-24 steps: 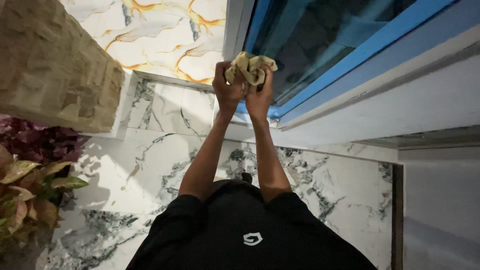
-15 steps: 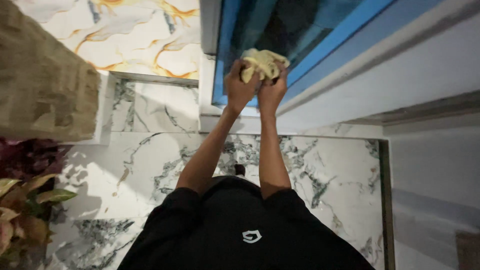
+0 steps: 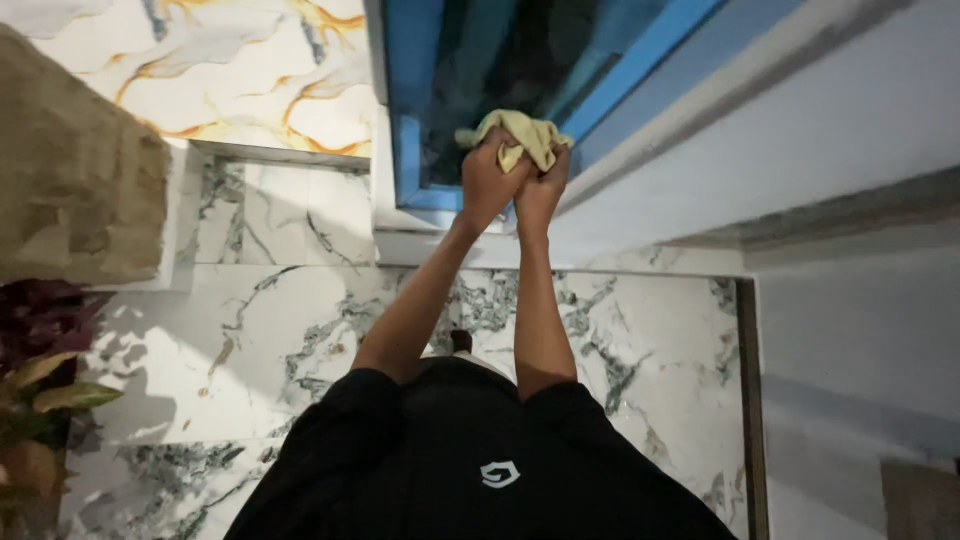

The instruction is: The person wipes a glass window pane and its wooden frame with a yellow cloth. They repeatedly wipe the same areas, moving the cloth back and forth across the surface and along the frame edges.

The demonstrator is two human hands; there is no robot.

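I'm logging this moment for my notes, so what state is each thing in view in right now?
Yellow cloth: bunched up, clutched in both hands in front of the dark glass.
Left hand: closed in a grip on the cloth.
Right hand: closed on the cloth, pressed against the left hand.
Blue-framed glass pane: dark, blue strips along its edges.
Potted plant: upright at the left edge, partly cut off.

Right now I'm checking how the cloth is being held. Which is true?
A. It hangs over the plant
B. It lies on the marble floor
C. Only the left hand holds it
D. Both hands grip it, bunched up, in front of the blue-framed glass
D: the left hand and right hand are closed together around the crumpled yellow cloth, raised in front of the blue-framed glass.
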